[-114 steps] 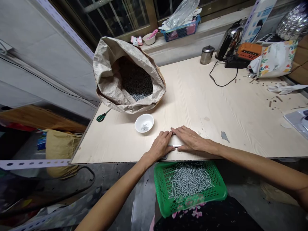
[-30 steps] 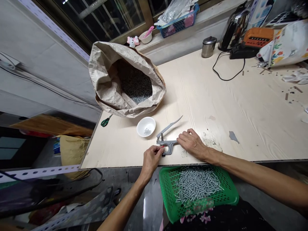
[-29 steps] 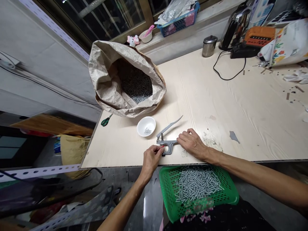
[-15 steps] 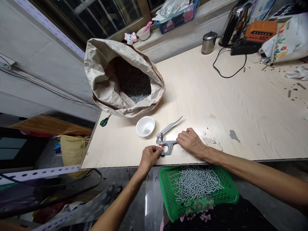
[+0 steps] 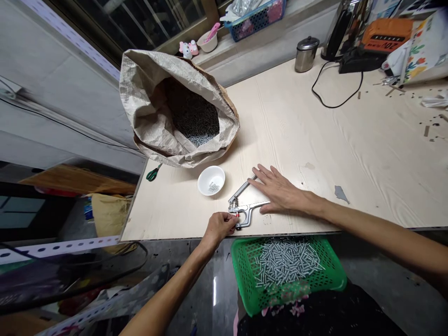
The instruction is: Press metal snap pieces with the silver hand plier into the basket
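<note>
A grey pair of snap-fastener pliers (image 5: pixel 248 213) with a coil spring and a red die lies at the table's front edge, its handles spread apart. My left hand (image 5: pixel 221 226) pinches at the jaw beside the red die; whatever lies between the fingertips is too small to make out. My right hand (image 5: pixel 278 189) is open, fingers stretched over the upper handle's end and the thumb by the lower handle. Just behind the pliers stands a white bowl (image 5: pixel 211 171) with some small silver pieces in it. Below the table edge, a green basket (image 5: pixel 241 280) holds many silver screw-like pieces (image 5: pixel 289 261).
A large woven sack (image 5: pixel 140 116) of dark and silver small pieces stands on the table (image 5: pixel 290 126) at back left. Green-handled scissors (image 5: pixel 152 174) lie at the left edge. A metal canister (image 5: pixel 306 55), a black cable (image 5: pixel 338 106) and an orange box (image 5: pixel 387 35) are at back right.
My right hand has let go of the lower handle, opened its fingers and moved up to the upper handle. My left hand stays pinched at the jaw.
</note>
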{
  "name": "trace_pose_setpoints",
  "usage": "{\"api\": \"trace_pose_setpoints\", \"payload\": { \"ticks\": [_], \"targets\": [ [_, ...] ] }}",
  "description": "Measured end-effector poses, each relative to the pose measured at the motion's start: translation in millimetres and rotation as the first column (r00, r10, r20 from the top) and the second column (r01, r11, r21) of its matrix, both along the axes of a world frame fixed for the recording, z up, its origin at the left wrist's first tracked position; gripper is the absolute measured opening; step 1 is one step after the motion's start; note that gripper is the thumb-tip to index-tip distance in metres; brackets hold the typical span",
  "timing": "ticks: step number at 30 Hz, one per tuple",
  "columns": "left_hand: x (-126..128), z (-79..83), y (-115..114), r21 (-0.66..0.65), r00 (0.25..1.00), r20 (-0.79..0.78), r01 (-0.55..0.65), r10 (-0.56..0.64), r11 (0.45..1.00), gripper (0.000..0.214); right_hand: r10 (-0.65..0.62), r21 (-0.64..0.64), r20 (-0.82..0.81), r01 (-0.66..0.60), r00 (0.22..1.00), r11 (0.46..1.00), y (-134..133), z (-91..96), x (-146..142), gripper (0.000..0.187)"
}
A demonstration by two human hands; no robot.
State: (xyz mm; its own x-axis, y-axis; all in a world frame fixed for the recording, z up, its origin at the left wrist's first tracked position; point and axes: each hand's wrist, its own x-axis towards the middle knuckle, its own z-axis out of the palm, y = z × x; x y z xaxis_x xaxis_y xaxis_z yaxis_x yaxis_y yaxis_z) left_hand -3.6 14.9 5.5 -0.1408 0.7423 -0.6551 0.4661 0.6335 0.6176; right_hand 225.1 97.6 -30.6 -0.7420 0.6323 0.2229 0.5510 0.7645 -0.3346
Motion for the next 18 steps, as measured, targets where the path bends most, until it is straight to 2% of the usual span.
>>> {"api": "trace_pose_setpoints", "payload": {
  "ticks": [5, 10, 14, 16, 18],
  "targets": [
    [0, -3.2, -4, 0.007, 1.000, 0.003, -0.017, 0.017, 1.000, 0.034, 0.113, -0.056, 0.132, -0.107, 0.985, 0.993, 25, 6.0, -3, 0.095],
    [2, -4.8, -9, 0.030, 1.000, -0.004, -0.016, 0.016, 0.999, 0.035, 0.104, -0.035, 0.140, -0.100, 0.985, 0.994, 19, 14.5, -2, 0.073],
    [0, -6.6, -11, 0.043, 1.000, -0.019, 0.010, -0.009, 0.999, 0.036, 0.085, -0.027, 0.161, -0.081, 0.983, 0.996, 12, 15.2, 0, 0.066],
    [-1, -5.4, -14, 0.048, 0.997, -0.065, 0.047, -0.044, 0.998, 0.037, 0.077, -0.026, 0.150, -0.074, 0.986, 0.997, 10, 15.3, 1, 0.059],
    [1, -2.5, -18, 0.124, 0.975, -0.204, 0.118, -0.091, 0.985, 0.036, 0.072, -0.032, 0.123, -0.069, 0.990, 0.997, 7, 15.9, 1, 0.054]
  ]
}}
